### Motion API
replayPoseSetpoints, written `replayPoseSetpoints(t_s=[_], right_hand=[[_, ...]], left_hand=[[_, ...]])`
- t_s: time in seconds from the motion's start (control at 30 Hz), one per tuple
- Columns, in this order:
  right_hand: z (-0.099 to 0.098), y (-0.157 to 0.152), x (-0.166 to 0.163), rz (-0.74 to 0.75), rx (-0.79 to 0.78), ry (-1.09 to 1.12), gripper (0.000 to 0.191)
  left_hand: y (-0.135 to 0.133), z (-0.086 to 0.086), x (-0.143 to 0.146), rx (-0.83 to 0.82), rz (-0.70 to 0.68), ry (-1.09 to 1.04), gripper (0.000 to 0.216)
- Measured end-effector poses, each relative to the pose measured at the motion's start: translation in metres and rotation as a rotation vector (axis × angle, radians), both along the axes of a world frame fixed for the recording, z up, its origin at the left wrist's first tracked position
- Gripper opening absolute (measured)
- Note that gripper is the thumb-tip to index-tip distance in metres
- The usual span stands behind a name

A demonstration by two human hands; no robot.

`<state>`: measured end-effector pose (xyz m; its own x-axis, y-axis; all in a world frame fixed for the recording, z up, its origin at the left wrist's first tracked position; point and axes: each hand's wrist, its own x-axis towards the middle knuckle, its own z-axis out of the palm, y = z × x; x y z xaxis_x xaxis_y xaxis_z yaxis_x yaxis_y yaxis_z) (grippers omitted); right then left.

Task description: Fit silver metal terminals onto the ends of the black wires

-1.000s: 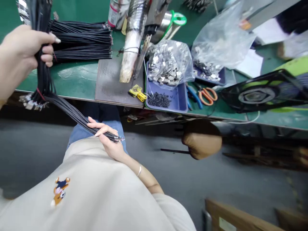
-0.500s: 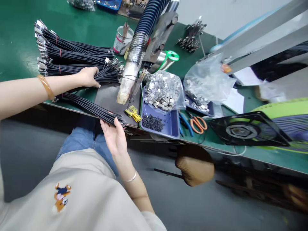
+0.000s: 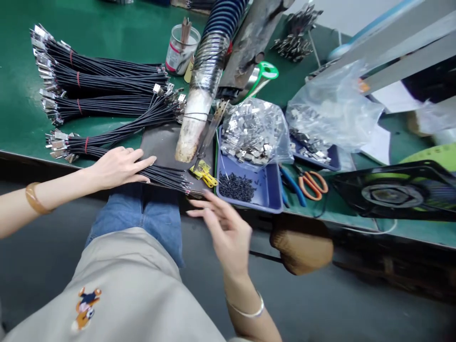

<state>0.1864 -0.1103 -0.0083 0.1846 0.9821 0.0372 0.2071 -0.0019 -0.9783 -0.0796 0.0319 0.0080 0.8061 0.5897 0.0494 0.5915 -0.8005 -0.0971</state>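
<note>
Left hand [image 3: 121, 167], fingers apart, rests over cable bundle [image 3: 166, 176] along front of table [image 3: 21, 128], left of frame centre. Right hand [image 3: 228, 232], lower centre, appears empty, fingers parted, near wire ends [image 3: 187, 184]. Light, flat pressure should keep cable bundle straight, wire ends even.

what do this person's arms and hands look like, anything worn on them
The left grip and right grip are human hands, ungloved. The left wrist wears a broad amber-brown bangle; the right wrist wears a thin, silver-coloured bangle. No sleeve covers the visible forearms.
</note>
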Motion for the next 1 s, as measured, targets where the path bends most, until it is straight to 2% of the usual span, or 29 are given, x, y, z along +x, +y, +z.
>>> replayPoseSetpoints(t_s=[0.07, 0.1, 0.17, 0.23, 0.33, 0.43, 0.5, 0.53, 0.63, 0.7, 0.77, 0.9, 1.0], right_hand=[[-0.001, 0.004, 0.018, -0.202, 0.236, -0.352, 0.033], [-0.002, 0.009, 0.026, -0.256, 0.32, -0.503, 0.036], [-0.005, 0.02, 0.038, -0.255, 0.408, -0.721, 0.04], [-0.008, 0.03, 0.045, -0.176, 0.441, -0.814, 0.033], [-0.01, 0.042, 0.047, -0.117, 0.506, -0.823, 0.009], [-0.008, 0.047, 0.046, -0.111, 0.538, -0.795, 0.009], [-0.007, 0.049, 0.046, -0.089, 0.523, -0.774, 0.008], [-0.006, 0.05, 0.046, -0.081, 0.508, -0.761, 0.009], [-0.004, 0.051, 0.047, -0.096, 0.47, -0.72, 0.01], [-0.004, 0.051, 0.047, -0.113, 0.462, -0.711, 0.01], [-0.004, 0.051, 0.046, -0.117, 0.459, -0.711, 0.011], [-0.005, 0.05, 0.046, -0.122, 0.447, -0.721, 0.014], [-0.005, 0.052, 0.046, -0.141, 0.451, -0.72, 0.015]], left_hand=[[0.005, -0.005, 0.0, 0.014, 0.048, -0.023, 0.048], [0.009, -0.007, -0.002, 0.022, 0.073, -0.047, 0.048], [0.015, -0.009, -0.004, 0.037, 0.11, -0.089, 0.047], [0.018, -0.009, -0.005, 0.047, 0.115, -0.105, 0.047], [0.014, -0.006, -0.005, 0.067, 0.081, -0.137, 0.048], [0.015, 0.008, -0.008, 0.082, 0.083, -0.265, 0.05], [0.026, 0.022, -0.016, 0.061, 0.183, -0.378, 0.045], [0.036, 0.028, -0.022, 0.041, 0.28, -0.397, 0.045], [0.076, 0.038, -0.04, -0.05, 0.484, -0.187, 0.038], [0.102, 0.036, -0.047, -0.113, 0.495, 0.002, 0.03], [0.122, 0.031, -0.047, -0.123, 0.471, 0.096, 0.028], [0.138, 0.027, -0.037, -0.101, 0.465, 0.192, 0.029], [0.144, 0.027, -0.03, -0.101, 0.492, 0.138, 0.028]])
